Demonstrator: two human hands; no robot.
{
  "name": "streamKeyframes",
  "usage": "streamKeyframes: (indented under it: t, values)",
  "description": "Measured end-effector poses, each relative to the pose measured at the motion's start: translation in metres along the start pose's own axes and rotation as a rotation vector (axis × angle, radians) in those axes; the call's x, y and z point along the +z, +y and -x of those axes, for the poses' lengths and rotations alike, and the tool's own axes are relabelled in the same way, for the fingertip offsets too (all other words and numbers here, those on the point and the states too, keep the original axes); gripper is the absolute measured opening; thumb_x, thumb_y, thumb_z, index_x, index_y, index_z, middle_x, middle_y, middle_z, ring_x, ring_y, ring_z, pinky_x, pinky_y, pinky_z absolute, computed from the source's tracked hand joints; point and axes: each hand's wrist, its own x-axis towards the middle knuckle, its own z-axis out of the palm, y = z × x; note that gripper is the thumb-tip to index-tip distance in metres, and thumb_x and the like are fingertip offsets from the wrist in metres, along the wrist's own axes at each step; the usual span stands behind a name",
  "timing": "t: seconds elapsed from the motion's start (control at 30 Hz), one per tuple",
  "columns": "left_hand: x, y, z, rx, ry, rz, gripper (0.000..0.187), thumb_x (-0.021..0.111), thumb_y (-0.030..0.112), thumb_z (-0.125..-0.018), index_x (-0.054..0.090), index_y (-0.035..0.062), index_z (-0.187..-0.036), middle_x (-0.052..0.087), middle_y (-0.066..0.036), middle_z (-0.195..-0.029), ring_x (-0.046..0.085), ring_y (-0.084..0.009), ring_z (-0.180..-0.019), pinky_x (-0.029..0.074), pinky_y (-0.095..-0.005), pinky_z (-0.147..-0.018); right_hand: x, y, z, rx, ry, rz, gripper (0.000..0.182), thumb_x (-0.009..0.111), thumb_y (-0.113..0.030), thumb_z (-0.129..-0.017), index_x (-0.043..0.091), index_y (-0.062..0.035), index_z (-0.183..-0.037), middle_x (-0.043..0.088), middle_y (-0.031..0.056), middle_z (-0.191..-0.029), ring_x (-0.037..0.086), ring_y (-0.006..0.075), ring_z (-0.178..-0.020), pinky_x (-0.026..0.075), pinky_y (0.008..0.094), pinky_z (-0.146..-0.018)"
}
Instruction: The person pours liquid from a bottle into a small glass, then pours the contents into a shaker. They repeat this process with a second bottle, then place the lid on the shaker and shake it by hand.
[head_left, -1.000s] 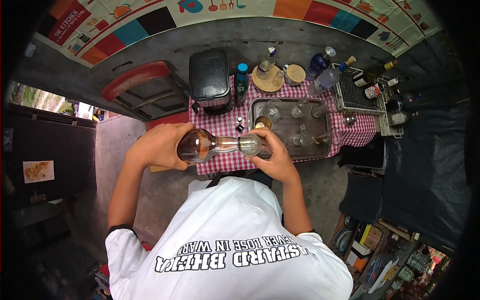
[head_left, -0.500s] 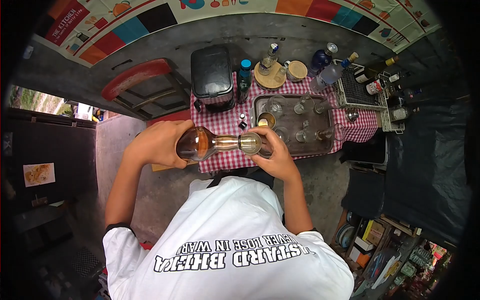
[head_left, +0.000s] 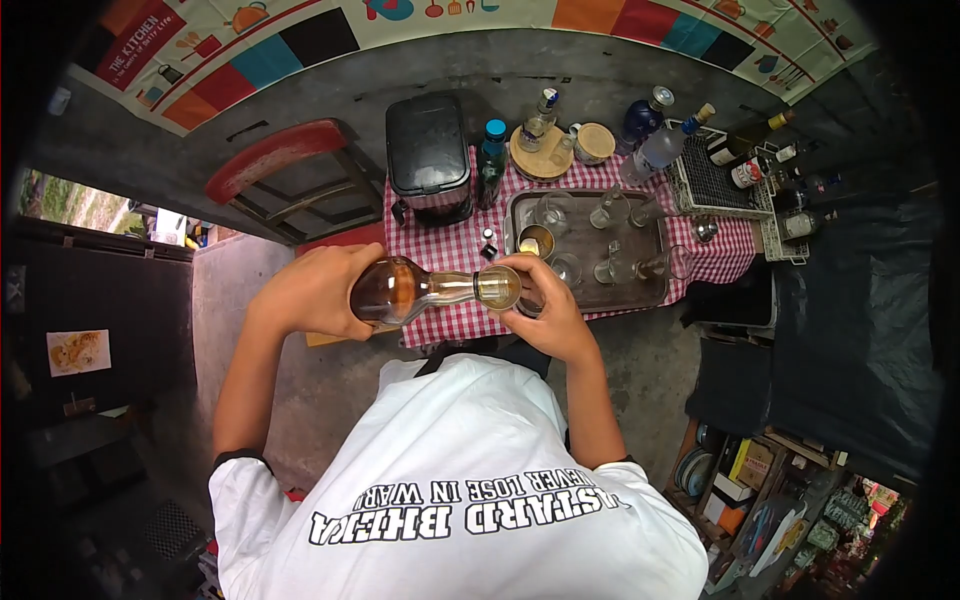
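My left hand is wrapped round the body of a glass bottle with amber liquid in it. The bottle lies tipped on its side, its neck pointing right. At the end of that neck is a small clear glass, pinched between the thumb and fingers of my right hand. The bottle's mouth overlaps the rim of the glass in this view. Just beyond my right hand stands a metal cup on a dark tray. A small white-topped cap rests on the checked cloth above the bottle neck.
Several clear glasses stand on the tray. Behind it are a wooden board with a bottle on it, a teal-capped bottle and a black lidded bin. Several bottles fill a wire rack at right; a red-backed chair stands left.
Both hands hold nearly the same pose, with the bottle still tipped at the glass. The amber tint in the neck looks paler now. The view has shifted very slightly.
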Motion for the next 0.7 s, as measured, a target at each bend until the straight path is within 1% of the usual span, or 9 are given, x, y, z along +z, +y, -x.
streamKeyframes:
  t: [0.1, 0.23, 0.33, 0.43, 0.5, 0.53, 0.63, 0.7]
  values:
    - [0.002, -0.003, 0.003, 0.029, 0.042, 0.001, 0.061, 0.083, 0.027, -0.056, 0.055, -0.0002, -0.102, 0.067, -0.019, -0.087, 0.066, -0.0387, -0.084, 0.051, -0.0439, -0.073, 0.003, -0.002, 0.0, -0.006, 0.01, 0.0, 0.055, 0.074, 0.005, -0.078, 0.053, -0.0015, -0.128, 0.058, 0.0086, -0.124, 0.06, 0.0179, -0.117, 0.05, 0.0352, -0.103]
    - [0.004, -0.007, 0.005, 0.037, 0.047, 0.001, 0.061, 0.083, 0.028, -0.056, 0.055, -0.0003, -0.103, 0.067, -0.02, -0.088, 0.066, -0.0389, -0.085, 0.051, -0.044, -0.073, 0.005, -0.003, 0.0, -0.011, 0.017, 0.0, 0.055, 0.075, 0.005, -0.078, 0.053, -0.0018, -0.128, 0.059, 0.0079, -0.122, 0.061, 0.0172, -0.116, 0.05, 0.0346, -0.102]
    - [0.006, -0.009, 0.006, 0.025, 0.049, 0.029, 0.06, 0.083, 0.028, -0.057, 0.055, -0.0003, -0.102, 0.067, -0.02, -0.088, 0.067, -0.0391, -0.085, 0.051, -0.0439, -0.073, 0.007, -0.005, 0.0, -0.007, 0.027, -0.006, 0.056, 0.077, 0.004, -0.077, 0.053, -0.0017, -0.127, 0.06, 0.0074, -0.121, 0.062, 0.0158, -0.113, 0.051, 0.0333, -0.101]
    - [0.01, -0.013, 0.006, 0.057, 0.086, 0.079, 0.062, 0.084, 0.029, -0.057, 0.057, -0.0006, -0.103, 0.067, -0.02, -0.092, 0.067, -0.0389, -0.087, 0.052, -0.0428, -0.076, 0.007, -0.007, -0.002, -0.018, 0.031, -0.026, 0.057, 0.079, 0.004, -0.076, 0.054, -0.0014, -0.127, 0.06, 0.007, -0.12, 0.062, 0.0146, -0.111, 0.052, 0.0318, -0.099]
    - [0.013, -0.014, 0.007, 0.07, 0.127, 0.123, 0.064, 0.084, 0.03, -0.056, 0.058, -0.0009, -0.106, 0.068, -0.02, -0.095, 0.067, -0.0383, -0.09, 0.053, -0.0417, -0.079, 0.006, -0.01, -0.003, -0.013, -0.001, -0.032, 0.056, 0.077, 0.002, -0.078, 0.052, 0.0004, -0.129, 0.056, 0.0094, -0.122, 0.06, 0.0205, -0.118, 0.051, 0.0371, -0.105]
    - [0.013, -0.013, 0.008, 0.074, 0.13, 0.123, 0.064, 0.084, 0.03, -0.056, 0.058, -0.0009, -0.106, 0.068, -0.02, -0.095, 0.067, -0.0383, -0.09, 0.053, -0.0417, -0.079, 0.006, -0.011, -0.004, -0.016, 0.001, -0.028, 0.056, 0.077, 0.002, -0.078, 0.052, 0.0004, -0.129, 0.056, 0.0094, -0.122, 0.06, 0.0205, -0.118, 0.051, 0.0371, -0.105]
    - [0.011, -0.013, 0.011, 0.046, 0.119, 0.173, 0.068, 0.084, 0.03, -0.055, 0.059, -0.001, -0.11, 0.069, -0.02, -0.098, 0.067, -0.0382, -0.093, 0.053, -0.0414, -0.081, 0.007, -0.015, -0.007, -0.025, -0.009, -0.033, 0.056, 0.078, 0.001, -0.079, 0.052, 0.0006, -0.129, 0.057, 0.0097, -0.122, 0.06, 0.02, -0.118, 0.051, 0.0367, -0.104]
    - [0.009, -0.013, 0.012, 0.024, 0.096, 0.17, 0.068, 0.084, 0.031, -0.055, 0.059, -0.0008, -0.11, 0.069, -0.02, -0.099, 0.067, -0.0384, -0.094, 0.053, -0.0417, -0.081, 0.009, -0.02, -0.01, -0.054, 0.013, -0.012, 0.058, 0.08, 0.004, -0.076, 0.054, -0.0002, -0.127, 0.06, 0.0072, -0.118, 0.063, 0.0146, -0.109, 0.052, 0.031, -0.096]
